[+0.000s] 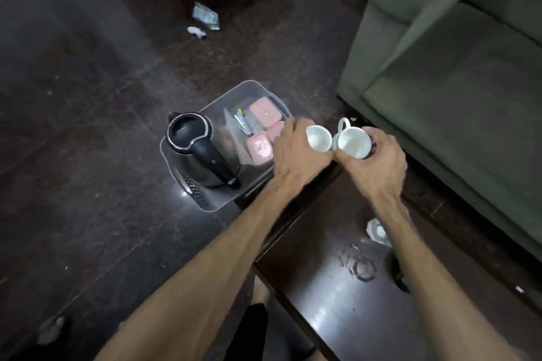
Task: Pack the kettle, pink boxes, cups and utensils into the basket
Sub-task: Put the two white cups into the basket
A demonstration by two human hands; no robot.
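White ceramic cups are the things in hand: the left hand (296,152) is wrapped around one cup (318,138), and the right hand (378,160) is closed around a second cup (353,142) whose handle points up and away. Both cups are tipped so their open mouths face the camera, and they sit side by side, nearly touching, above the far corner of a dark wooden table (337,287). The clear plastic basket (205,202) sits on the dark floor to the left of the cups and lower down, just past the table edge. Already inside it are a black kettle (202,149) at the near left, three pink boxes (259,148) along the right side, and a few utensils (243,123) between them. The left hand is the nearer one to the basket, partly overlapping its right rim in this view, so its cup likely goes in first, moving left and down. Open space looks tight; the gap between kettle and boxes seems the likeliest spot. Both forearms reach forward, wrists almost together. A green sofa (454,82) stands on the right.
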